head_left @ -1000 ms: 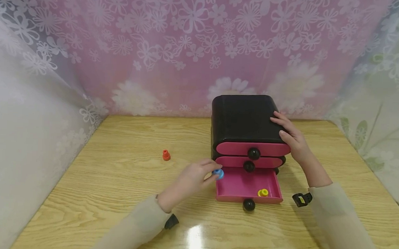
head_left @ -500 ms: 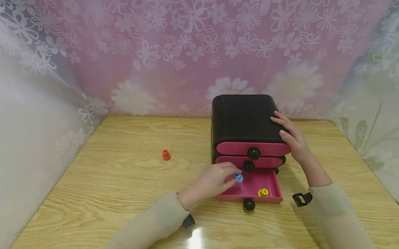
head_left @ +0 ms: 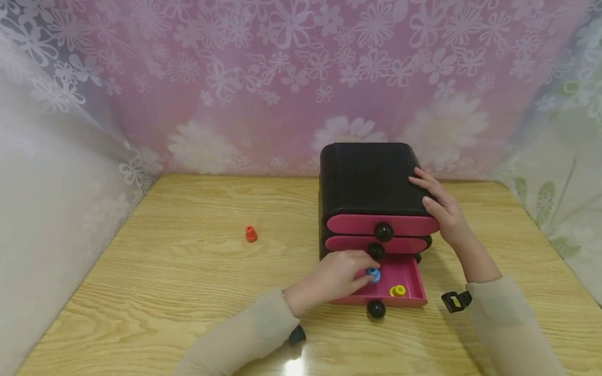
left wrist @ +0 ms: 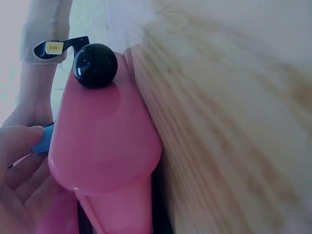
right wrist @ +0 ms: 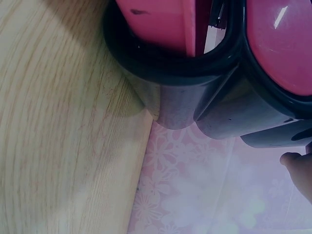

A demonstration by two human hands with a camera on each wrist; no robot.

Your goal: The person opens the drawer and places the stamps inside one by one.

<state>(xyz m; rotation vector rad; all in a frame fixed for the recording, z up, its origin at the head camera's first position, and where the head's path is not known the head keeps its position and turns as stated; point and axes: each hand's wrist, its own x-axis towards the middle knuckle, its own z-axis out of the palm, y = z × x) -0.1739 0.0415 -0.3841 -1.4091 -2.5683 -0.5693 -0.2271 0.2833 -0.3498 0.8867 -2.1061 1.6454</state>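
Observation:
My left hand (head_left: pixel 333 278) pinches a small blue stepped round piece (head_left: pixel 373 275) between thumb and fingers, over the pulled-out bottom drawer (head_left: pixel 397 265). The left wrist view shows the blue piece (left wrist: pixel 44 140) partly hidden behind the pink drawer front (left wrist: pixel 105 136). Inside the drawer, towards its front right, lies a yellow piece (head_left: pixel 398 291) on its side. My right hand (head_left: pixel 443 211) rests on the right edge of the black drawer cabinet (head_left: pixel 374 180), fingers spread over its top. Only a bit of that hand (right wrist: pixel 300 170) enters the right wrist view.
A red stepped piece (head_left: pixel 251 234) stands on the wooden table (head_left: pixel 187 261), left of the cabinet. The upper drawer (head_left: pixel 350 224) and middle drawer (head_left: pixel 346 243) are pushed in. A round black knob (head_left: pixel 376 309) sticks out from the bottom drawer. Behind hangs a flowered curtain (head_left: pixel 264 96).
My left hand has carried the blue piece rightwards, from the drawer's left edge to over its middle and slightly lower in view. My right hand has stayed on the cabinet.

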